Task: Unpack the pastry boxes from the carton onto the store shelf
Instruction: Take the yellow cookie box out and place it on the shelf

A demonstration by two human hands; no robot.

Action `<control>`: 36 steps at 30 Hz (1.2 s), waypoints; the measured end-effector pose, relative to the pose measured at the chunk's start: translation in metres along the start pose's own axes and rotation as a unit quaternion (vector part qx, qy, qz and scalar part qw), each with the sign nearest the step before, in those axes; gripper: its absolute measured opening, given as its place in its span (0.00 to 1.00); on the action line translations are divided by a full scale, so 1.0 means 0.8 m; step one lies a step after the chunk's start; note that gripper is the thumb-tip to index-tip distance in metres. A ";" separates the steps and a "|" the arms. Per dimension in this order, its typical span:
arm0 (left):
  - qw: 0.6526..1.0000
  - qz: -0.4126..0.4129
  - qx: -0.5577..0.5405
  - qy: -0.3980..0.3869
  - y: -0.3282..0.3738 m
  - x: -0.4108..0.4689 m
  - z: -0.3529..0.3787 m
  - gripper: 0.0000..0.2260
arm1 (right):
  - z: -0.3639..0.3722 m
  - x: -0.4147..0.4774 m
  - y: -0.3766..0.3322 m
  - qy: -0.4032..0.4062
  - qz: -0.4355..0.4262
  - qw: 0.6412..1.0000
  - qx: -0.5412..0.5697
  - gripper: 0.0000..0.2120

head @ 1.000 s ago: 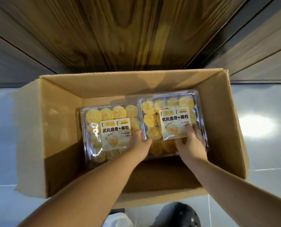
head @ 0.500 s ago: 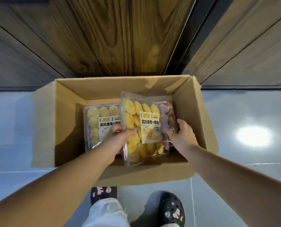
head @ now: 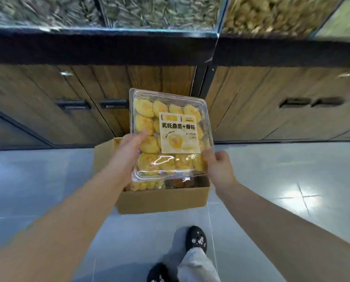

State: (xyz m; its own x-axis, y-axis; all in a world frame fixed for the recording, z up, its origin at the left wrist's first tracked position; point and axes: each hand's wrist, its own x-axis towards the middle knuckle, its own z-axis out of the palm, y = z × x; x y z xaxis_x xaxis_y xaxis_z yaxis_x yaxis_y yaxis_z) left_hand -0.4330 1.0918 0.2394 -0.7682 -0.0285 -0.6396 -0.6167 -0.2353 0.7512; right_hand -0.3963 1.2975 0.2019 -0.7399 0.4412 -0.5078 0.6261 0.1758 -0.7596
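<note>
A clear plastic pastry box (head: 170,133) full of yellow cookies, with a cream label on its lid, hangs in the air above the brown carton (head: 161,197) on the floor. My left hand (head: 127,153) grips its left edge, thumb on the lid. My right hand (head: 219,166) pinches its lower right corner. Below the lifted box, more packed pastries (head: 166,183) show inside the carton. The dark shelf edge (head: 170,47) runs across the top of the view.
Glass-fronted bins of dried goods (head: 159,11) sit above the shelf edge. Wooden cabinet doors with dark handles (head: 74,104) stand behind the carton. Grey tiled floor (head: 282,180) lies on both sides. My feet in black clogs (head: 197,240) are close in front of the carton.
Both hands have lifted the pastry box out of the carton and up toward the shelf. The view has risen and pulled back, so the shelf and bins now show.
</note>
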 end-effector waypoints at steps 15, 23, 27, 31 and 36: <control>0.989 0.124 -0.031 -0.075 0.236 -0.295 0.055 0.33 | -0.221 -0.245 -0.258 -0.009 -0.197 0.976 0.093 0.09; 0.982 0.174 -0.021 -0.067 0.314 -0.328 0.167 0.24 | -0.328 -0.213 -0.339 -0.061 -0.238 0.964 0.105 0.10; 0.976 0.207 -0.020 -0.061 0.352 -0.314 0.234 0.22 | -0.381 -0.168 -0.389 -0.074 -0.269 0.957 0.075 0.11; 0.971 0.225 -0.039 -0.067 0.379 -0.298 0.280 0.20 | -0.416 -0.126 -0.433 -0.080 -0.295 0.951 0.035 0.13; 0.972 0.219 -0.061 -0.057 0.429 -0.255 0.316 0.32 | -0.434 -0.071 -0.499 -0.095 -0.323 0.942 0.001 0.14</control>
State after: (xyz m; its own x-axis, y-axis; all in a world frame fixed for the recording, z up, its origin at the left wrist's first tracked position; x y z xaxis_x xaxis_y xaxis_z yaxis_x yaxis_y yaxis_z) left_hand -0.5316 1.2623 0.6687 -0.9711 -0.0452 -0.2345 -0.2059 -0.3394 0.9178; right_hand -0.5189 1.5080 0.6748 -0.9970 0.0776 -0.0027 0.0299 0.3513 -0.9358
